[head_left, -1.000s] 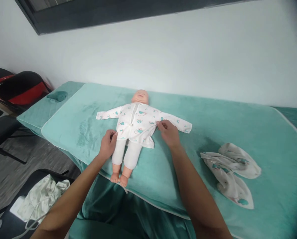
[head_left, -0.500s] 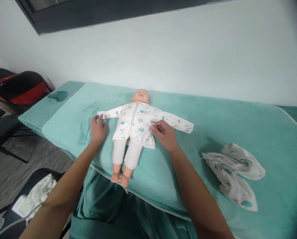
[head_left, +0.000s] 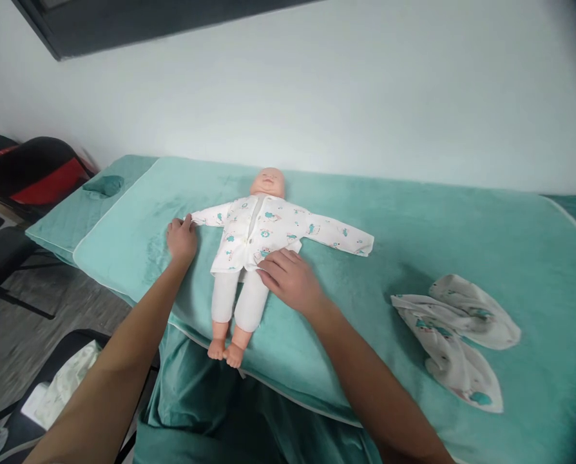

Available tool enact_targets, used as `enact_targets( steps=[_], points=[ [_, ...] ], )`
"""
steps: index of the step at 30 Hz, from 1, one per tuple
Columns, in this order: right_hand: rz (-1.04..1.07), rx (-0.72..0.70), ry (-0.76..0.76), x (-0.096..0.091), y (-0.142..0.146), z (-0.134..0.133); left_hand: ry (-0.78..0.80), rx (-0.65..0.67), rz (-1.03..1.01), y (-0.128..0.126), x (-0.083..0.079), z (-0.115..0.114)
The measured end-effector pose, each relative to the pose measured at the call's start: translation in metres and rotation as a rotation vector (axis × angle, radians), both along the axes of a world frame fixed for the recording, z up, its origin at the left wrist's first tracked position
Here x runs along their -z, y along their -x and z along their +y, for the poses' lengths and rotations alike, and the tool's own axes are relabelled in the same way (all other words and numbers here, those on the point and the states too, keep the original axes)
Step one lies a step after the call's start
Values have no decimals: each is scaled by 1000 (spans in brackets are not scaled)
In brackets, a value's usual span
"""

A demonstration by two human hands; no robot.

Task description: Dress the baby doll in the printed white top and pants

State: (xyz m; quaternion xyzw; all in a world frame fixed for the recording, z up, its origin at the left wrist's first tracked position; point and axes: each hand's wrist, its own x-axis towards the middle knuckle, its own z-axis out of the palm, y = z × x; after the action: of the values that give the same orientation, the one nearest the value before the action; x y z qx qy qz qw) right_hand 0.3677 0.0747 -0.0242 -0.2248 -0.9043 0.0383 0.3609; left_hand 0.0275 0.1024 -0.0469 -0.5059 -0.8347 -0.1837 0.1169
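Observation:
A baby doll lies on its back on a teal towel, arms spread, feet toward me. It wears a white printed jacket and white trousers. My left hand pinches the cuff of the doll's sleeve at the left. My right hand lies flat, fingers stretched out, on the lower hem of the jacket at the doll's waist.
A second pair of printed baby clothes lies crumpled on the towel at the right. A small teal cloth sits at the bed's far left corner. Black and red chairs stand at the left. A black seat with pale cloth is at lower left.
My left hand went from the jacket's lower edge out to the left sleeve cuff. My right hand slid from the doll's right side down onto the jacket hem and flattened.

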Motion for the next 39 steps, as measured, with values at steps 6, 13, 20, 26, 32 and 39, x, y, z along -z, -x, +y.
enact_targets(
  steps=[6,13,20,26,32,39],
  points=[
    [117,-150,114,-1,0,-1,-17,-25,25,0,4,-2],
    [368,181,371,4,-12,15,-184,-10,-51,3,9,-7],
    [237,512,585,21,-19,42,-172,254,-148,-13,4,-12],
    [237,448,764,22,-10,41,-87,472,-570,-47,2,-16],
    [391,328,886,27,-5,43,-139,533,-1140,-79,-9,-9],
    [673,136,983,36,-3,53,-202,653,-1319,-105,-22,20]
  ],
)
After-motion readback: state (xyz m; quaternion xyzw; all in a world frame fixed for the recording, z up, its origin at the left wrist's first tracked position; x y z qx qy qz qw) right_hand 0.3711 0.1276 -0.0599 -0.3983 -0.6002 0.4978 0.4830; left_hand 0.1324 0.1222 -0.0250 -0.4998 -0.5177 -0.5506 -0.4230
